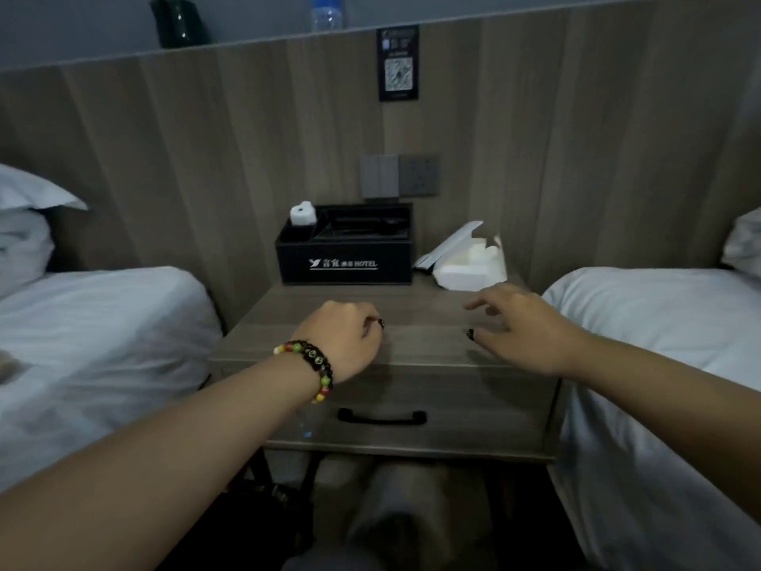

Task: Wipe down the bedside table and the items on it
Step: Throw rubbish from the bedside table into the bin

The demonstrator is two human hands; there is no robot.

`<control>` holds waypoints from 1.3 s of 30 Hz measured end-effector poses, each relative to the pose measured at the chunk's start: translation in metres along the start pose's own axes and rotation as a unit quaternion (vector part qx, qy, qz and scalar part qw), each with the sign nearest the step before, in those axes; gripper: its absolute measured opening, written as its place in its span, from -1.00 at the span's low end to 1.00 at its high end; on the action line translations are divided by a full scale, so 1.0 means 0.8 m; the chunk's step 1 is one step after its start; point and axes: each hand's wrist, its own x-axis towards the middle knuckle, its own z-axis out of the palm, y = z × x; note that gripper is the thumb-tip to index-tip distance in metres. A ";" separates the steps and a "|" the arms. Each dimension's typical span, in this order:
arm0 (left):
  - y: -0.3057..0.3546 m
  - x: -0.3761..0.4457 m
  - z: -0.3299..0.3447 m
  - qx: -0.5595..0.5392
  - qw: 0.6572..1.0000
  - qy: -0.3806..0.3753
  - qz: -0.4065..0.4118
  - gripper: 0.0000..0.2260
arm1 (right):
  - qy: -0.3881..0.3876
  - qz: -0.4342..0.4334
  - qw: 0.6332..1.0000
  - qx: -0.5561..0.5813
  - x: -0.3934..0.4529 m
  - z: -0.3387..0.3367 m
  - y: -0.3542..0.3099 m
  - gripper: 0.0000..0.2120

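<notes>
Both hands empty, left (344, 337) curled, right (517, 323) spread; black organizer (344, 261) holds a white roll (302, 214).

A small wooden table (329, 307) stands between two white beds. At its back sit a black box (345, 263) with hotel words on it and a white tissue pack (469, 267) beside it. The left hand (344, 344), with a bead bracelet (311, 366) on the wrist, is curled over the table. The right hand (519, 327) spreads its fingers near the tissue pack. A drawer handle (382, 417) shows below.
</notes>
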 end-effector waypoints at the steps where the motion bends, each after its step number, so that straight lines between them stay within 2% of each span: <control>1: 0.011 0.015 0.002 0.003 1.000 -0.007 0.009 -0.73 | 0.004 0.011 1.000 -0.009 0.006 -0.007 0.010 -0.61; 6: 0.051 0.083 0.017 0.007 0.999 -0.032 0.036 -0.64 | 0.034 0.068 0.997 -0.022 0.050 -0.019 0.057 -0.58; 10: 0.073 0.163 0.036 -0.006 0.999 -0.016 0.037 -0.68 | 0.071 0.117 0.990 -0.010 0.106 -0.018 0.101 -0.58; 15: 0.078 0.251 0.069 -0.046 0.999 -0.026 0.007 -0.68 | 0.106 0.199 0.970 0.091 0.171 -0.006 0.134 -0.59; 19: 0.070 0.301 0.088 -0.034 0.998 -0.052 -0.018 -0.62 | 0.109 0.271 0.942 0.164 0.209 0.019 0.152 -0.57; 20: 0.069 0.312 0.091 -0.038 0.997 -0.057 -0.026 -0.65 | 0.110 0.282 0.936 0.177 0.215 0.024 0.155 -0.59; 22: 0.067 0.332 0.100 -0.082 0.994 -0.050 -0.042 -0.87 | 0.120 0.296 0.928 0.190 0.222 0.036 0.161 -0.62; 23: 0.068 0.341 0.104 -0.111 0.992 -0.041 -0.045 -0.92 | 0.126 0.297 0.927 0.190 0.225 0.039 0.163 -0.63; 26: 0.072 0.363 0.123 -0.141 0.986 -0.056 -0.063 -0.83 | 0.127 0.305 0.922 0.200 0.230 0.049 0.167 -0.66; 29: 0.078 0.377 0.145 -0.126 0.984 -0.088 -0.090 -0.63 | 0.120 0.307 0.918 0.220 0.233 0.053 0.165 -0.69; 32: 0.077 0.384 0.159 -0.117 0.985 -0.062 -0.108 -0.60 | 0.126 0.308 0.914 0.233 0.235 0.056 0.168 -0.72; 35: 0.064 0.390 0.159 -0.098 0.989 -0.028 -0.109 -0.58 | 0.155 0.316 0.891 0.286 0.234 0.058 0.170 -0.73; 39: 0.060 0.388 0.150 -0.084 0.991 0.032 -0.099 -0.71 | 0.188 0.317 0.868 0.334 0.229 0.056 0.169 -0.70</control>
